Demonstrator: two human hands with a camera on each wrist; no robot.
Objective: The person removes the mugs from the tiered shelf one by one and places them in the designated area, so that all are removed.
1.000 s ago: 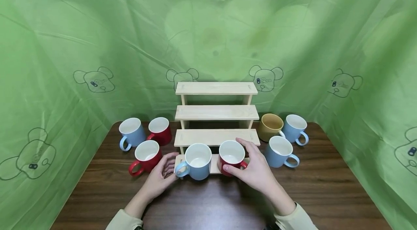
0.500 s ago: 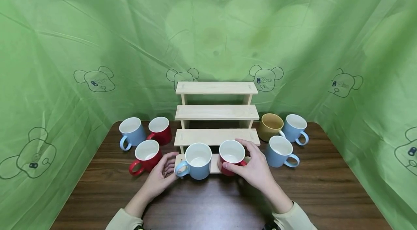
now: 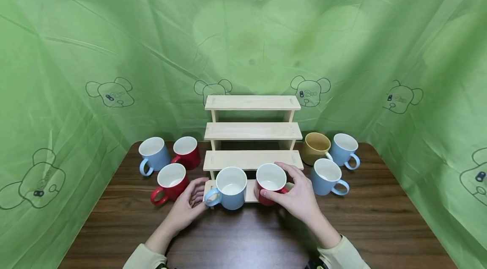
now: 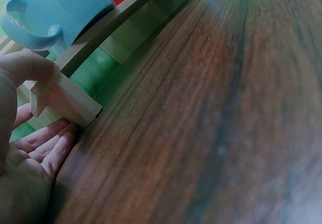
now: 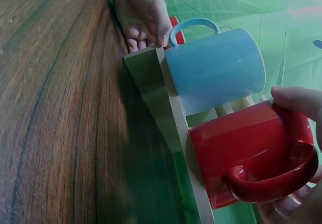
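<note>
A stepped wooden shelf (image 3: 243, 160) stands at the middle of the table. On its lowest step sit a light blue mug (image 3: 236, 200) and, to its right, a red mug (image 5: 236, 148), both upright. My right hand (image 3: 300, 199) holds the red mug, thumb at the near side and fingers round the far side; its handle points right. At the step's left end, my left hand (image 3: 184, 210) grips the shelf's wooden end panel (image 4: 70, 100), thumb at the front edge and fingers behind. The blue mug's handle (image 4: 30, 30) lies close above the left thumb.
On the left of the table (image 3: 243, 243) stand a blue mug (image 3: 157, 159) and two red mugs, one front (image 3: 176, 188) and one back (image 3: 191, 159). To the right are a mustard mug (image 3: 310, 157) and two blue mugs. Green curtain (image 3: 247, 28) surrounds the table.
Almost nothing moves. The right wrist and sleeve have shifted very slightly left, while both mugs on the step and the left hand stay put.
</note>
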